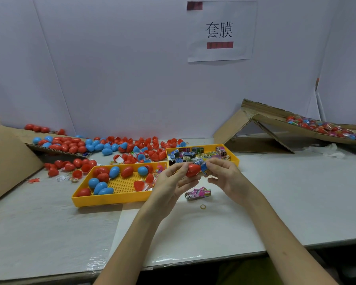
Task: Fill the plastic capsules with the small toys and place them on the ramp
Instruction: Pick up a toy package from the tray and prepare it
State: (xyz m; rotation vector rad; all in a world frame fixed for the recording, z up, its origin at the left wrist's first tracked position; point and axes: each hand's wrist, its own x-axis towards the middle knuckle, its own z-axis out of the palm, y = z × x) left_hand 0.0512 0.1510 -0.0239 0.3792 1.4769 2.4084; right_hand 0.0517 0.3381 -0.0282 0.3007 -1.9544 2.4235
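Tabletop (296,202) crowded at the back, open at the front and right.
Two yellow trays, left tray (111,199) and right tray (235,159), block the middle. Loose capsules (70,146) litter the back left up to the wall (132,79). A cardboard ramp (275,124) rises far right; a cardboard sheet (6,157) slopes at the left edge. Packets (197,193) and a rubber band (203,206) lie near the trays.

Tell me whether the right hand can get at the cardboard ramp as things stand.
Probably yes: the ramp lies on the same side as the right hand, with nothing standing between them, though that hand pinches a blue packet.
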